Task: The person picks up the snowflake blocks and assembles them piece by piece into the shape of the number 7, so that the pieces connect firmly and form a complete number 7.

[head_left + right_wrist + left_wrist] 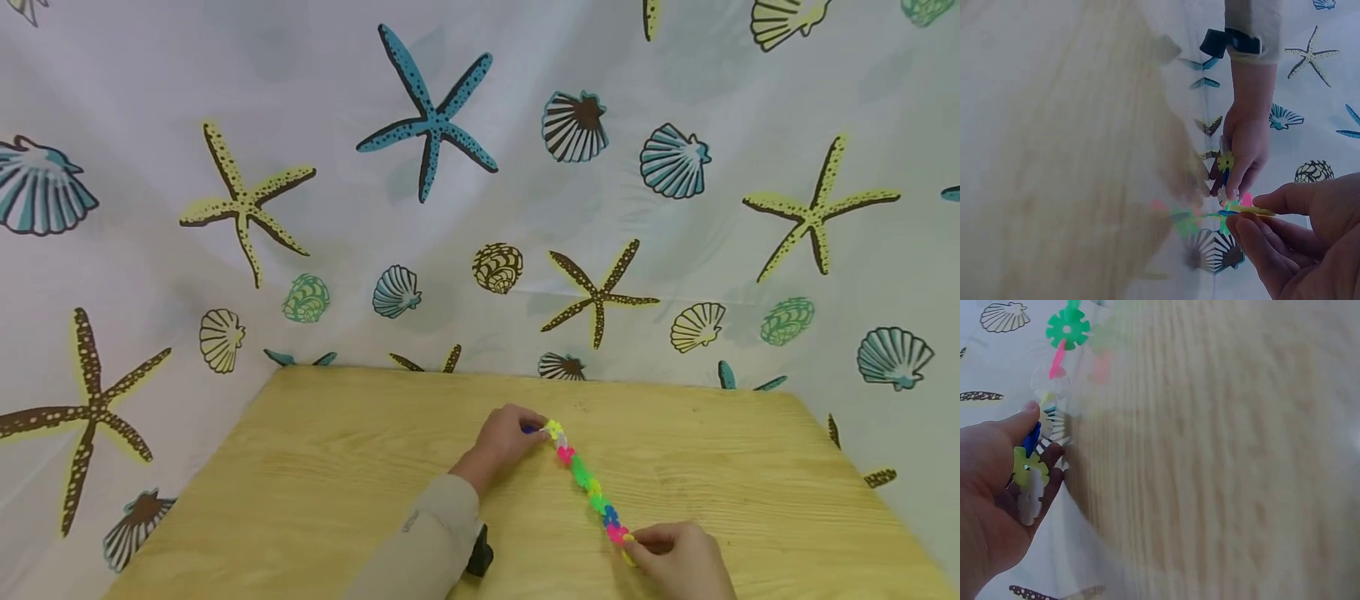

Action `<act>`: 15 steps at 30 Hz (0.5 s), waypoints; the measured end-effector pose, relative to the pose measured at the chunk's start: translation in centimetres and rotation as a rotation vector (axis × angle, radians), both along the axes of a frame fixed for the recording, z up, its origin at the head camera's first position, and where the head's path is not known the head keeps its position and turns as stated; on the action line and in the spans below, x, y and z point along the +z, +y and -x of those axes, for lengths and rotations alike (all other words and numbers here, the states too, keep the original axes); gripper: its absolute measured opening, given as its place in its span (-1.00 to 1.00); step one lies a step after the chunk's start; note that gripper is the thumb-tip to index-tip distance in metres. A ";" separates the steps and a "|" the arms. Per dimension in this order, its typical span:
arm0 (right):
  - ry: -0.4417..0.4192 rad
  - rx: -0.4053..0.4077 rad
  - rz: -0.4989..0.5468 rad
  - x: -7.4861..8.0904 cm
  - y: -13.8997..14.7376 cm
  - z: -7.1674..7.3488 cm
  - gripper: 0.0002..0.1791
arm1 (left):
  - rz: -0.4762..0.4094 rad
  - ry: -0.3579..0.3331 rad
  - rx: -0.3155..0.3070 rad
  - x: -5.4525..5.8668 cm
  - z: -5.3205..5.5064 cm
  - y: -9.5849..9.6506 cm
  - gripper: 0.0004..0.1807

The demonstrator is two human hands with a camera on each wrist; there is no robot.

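Observation:
A chain of colourful plastic interlocking discs (580, 473) stretches slantwise between my two hands over the wooden table. Its far end is pinched between thumb and fingers of my left hand (504, 439). In the left wrist view, a yellow disc (1029, 467) and a pale disc (1030, 499) hang inside that palm, below a blue disc (1032, 439) at the thumb. My right hand (688, 560) pinches the near end by a yellow disc (1259, 211). Pink, green, blue, white and yellow discs make up the stretch between.
The wood-grained table (337, 450) extends around both hands. A white cloth (337, 250) printed with starfish and shells rises behind it and at the sides. A black device (481, 552) sits at my left wrist, by the light sleeve (427, 533).

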State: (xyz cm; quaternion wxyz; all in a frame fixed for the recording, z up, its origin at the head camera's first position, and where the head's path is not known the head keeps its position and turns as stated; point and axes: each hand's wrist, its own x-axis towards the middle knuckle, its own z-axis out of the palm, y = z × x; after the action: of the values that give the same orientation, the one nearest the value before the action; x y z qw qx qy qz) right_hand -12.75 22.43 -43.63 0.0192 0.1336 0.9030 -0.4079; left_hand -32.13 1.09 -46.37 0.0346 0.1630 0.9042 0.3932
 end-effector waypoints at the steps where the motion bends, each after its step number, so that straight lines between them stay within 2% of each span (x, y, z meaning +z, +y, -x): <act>1: -0.005 0.021 -0.017 0.0 -0.4 0.0 -0.79 | 0.020 0.006 -0.014 -0.1 0.1 0.1 -0.72; 4: -0.014 0.086 -0.034 0.1 -1.3 -0.1 -0.79 | 0.072 0.009 -0.055 0.0 0.3 0.2 -0.72; 10: -0.017 0.225 -0.010 0.4 -2.8 -0.6 -0.79 | 0.158 0.087 -0.135 0.6 0.3 0.7 -0.75; 15: -0.025 0.256 -0.036 0.8 -3.8 -0.7 -0.77 | 0.225 0.151 -0.149 0.5 0.4 1.0 -0.69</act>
State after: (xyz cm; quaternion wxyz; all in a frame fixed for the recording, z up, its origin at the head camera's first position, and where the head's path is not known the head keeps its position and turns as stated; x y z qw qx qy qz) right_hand -12.06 18.63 -42.83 0.0797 0.0227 0.9195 -0.3842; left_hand -32.57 2.08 -45.87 0.0138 0.2539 0.9280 0.2724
